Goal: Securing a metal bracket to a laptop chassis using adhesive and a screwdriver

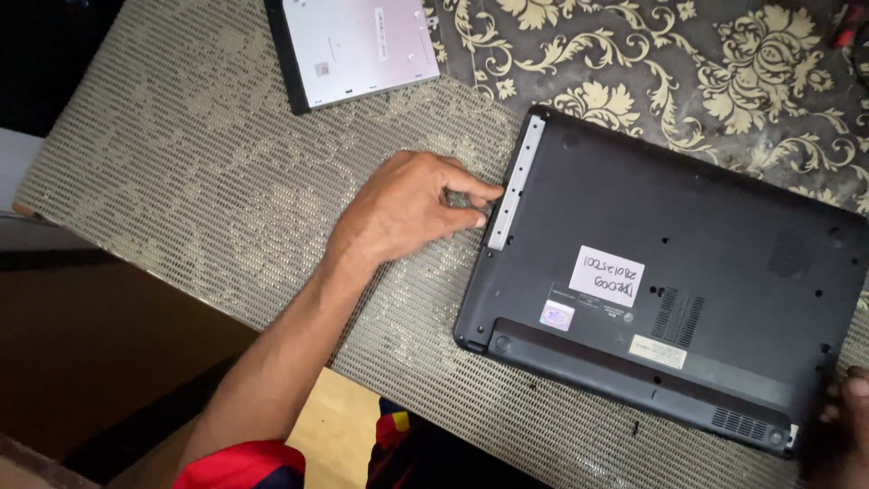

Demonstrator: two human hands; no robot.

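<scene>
Pinching silver bay edge (pixel 514 184) of laptop (pixel 670 281): left hand (pixel 407 206) fingers; optical drive (pixel 358 41) well apart.

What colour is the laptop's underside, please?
Black, in the head view: laptop.

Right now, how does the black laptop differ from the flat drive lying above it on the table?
The laptop is black, large and wholly in view, bottom side up; the flat drive is silver-grey with a black edge, smaller, and cut off by the picture's top. The left hand touches the laptop's side slot and the right hand its corner; no hand touches the drive. Both lie flat on the patterned cloth.
</scene>
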